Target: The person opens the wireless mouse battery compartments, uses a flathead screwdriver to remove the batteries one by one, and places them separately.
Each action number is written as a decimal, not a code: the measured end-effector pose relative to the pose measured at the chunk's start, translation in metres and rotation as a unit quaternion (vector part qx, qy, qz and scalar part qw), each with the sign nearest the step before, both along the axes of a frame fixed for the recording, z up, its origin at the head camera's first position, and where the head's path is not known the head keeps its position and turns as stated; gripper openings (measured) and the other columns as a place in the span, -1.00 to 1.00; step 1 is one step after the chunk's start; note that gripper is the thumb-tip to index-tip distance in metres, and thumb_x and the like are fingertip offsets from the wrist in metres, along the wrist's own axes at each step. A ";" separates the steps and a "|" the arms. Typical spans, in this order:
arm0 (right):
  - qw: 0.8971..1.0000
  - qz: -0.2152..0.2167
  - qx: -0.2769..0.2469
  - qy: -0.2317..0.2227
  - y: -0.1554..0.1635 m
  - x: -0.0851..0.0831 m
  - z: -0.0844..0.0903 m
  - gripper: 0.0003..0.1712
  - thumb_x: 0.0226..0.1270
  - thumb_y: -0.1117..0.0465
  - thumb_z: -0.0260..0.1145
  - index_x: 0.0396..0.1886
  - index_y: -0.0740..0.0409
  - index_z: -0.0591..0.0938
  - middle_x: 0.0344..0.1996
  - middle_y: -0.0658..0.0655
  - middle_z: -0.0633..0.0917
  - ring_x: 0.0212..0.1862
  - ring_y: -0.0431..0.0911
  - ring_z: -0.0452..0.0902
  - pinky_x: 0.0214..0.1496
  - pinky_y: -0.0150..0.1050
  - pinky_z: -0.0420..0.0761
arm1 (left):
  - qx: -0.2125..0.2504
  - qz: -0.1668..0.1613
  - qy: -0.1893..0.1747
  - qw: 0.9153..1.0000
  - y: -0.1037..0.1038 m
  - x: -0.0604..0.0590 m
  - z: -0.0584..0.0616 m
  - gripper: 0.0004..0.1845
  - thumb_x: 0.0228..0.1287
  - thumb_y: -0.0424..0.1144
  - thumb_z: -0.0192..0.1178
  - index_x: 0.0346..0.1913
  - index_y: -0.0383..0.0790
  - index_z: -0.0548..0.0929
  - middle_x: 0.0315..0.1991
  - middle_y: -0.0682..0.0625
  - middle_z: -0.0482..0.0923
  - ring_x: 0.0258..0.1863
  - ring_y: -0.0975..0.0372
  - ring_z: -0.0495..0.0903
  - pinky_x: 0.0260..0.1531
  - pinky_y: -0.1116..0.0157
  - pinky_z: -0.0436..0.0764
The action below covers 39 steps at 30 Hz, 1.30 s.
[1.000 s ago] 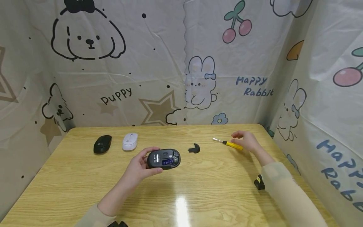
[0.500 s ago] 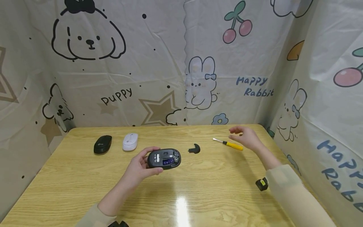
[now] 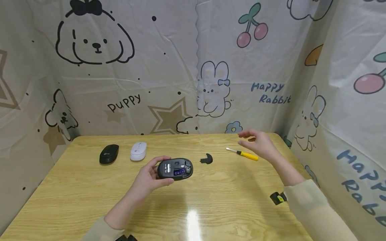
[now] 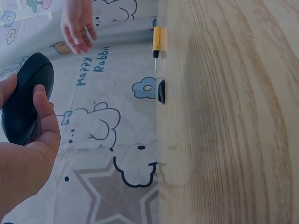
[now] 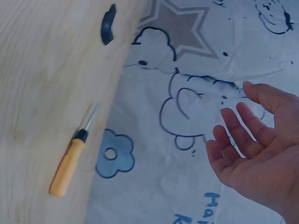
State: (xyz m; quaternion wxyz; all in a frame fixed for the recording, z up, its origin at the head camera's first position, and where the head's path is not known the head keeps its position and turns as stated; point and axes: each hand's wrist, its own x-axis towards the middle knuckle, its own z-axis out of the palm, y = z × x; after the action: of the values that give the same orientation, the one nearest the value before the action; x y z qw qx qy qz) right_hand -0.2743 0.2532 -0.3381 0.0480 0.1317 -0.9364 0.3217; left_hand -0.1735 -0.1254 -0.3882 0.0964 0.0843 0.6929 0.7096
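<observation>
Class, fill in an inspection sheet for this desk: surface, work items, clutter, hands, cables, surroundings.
Surface: wooden table, glossy with a glare patch.
Work items: opened black mouse, underside up; yellow screwdriver lying flat; small black cover piece.
Clutter: spare black mouse, white mouse.
Hands: left hand grips the opened mouse; right hand hovers above the screwdriver, fingers relaxed, empty.
Cables: nothing seen.
Surroundings: cartoon-print sheets.

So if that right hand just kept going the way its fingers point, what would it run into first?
The right hand is open above the table, fingers pointing left. Nothing lies close ahead; it would likely pass over the yellow screwdriver, though depth is unclear.
</observation>
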 end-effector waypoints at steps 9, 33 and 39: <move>0.997 0.027 -0.038 0.058 -0.021 0.020 0.021 -0.62 0.23 0.14 0.35 0.01 0.19 0.58 -0.03 0.17 0.63 0.05 0.07 0.49 0.19 0.04 0.49 | 0.002 -0.010 0.014 1.000 0.003 -0.002 -0.002 -0.20 -0.08 -0.46 0.42 0.30 -0.19 0.32 0.22 -0.29 0.38 0.04 0.04 0.56 -0.04 0.28 0.62; 0.953 0.185 -0.135 0.201 -0.081 0.080 0.036 -0.65 0.07 0.36 0.44 -0.10 0.10 0.64 -0.13 -0.01 0.69 -0.10 -0.20 0.55 -0.05 -0.31 0.59 | 0.003 0.005 0.010 1.000 0.010 -0.002 0.003 -0.20 -0.15 -0.45 0.46 0.26 -0.07 0.39 0.17 -0.25 0.44 0.01 0.03 0.58 -0.06 0.24 0.64; 0.951 0.200 -0.136 0.191 -0.090 0.087 0.027 -0.65 0.07 0.31 0.45 -0.10 0.05 0.64 -0.13 -0.02 0.68 -0.07 -0.17 0.54 -0.05 -0.27 0.60 | 0.004 0.007 0.005 1.000 0.013 -0.001 0.004 -0.19 -0.15 -0.45 0.45 0.26 -0.06 0.39 0.16 -0.25 0.45 0.00 0.03 0.58 -0.06 0.23 0.64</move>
State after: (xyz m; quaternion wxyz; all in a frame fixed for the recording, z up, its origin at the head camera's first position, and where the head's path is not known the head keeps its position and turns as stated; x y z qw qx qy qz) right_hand -0.1871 0.1627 -0.3108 0.1777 0.3674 -0.8117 0.4178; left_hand -0.1750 -0.1129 -0.3841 0.0878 0.0835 0.6912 0.7124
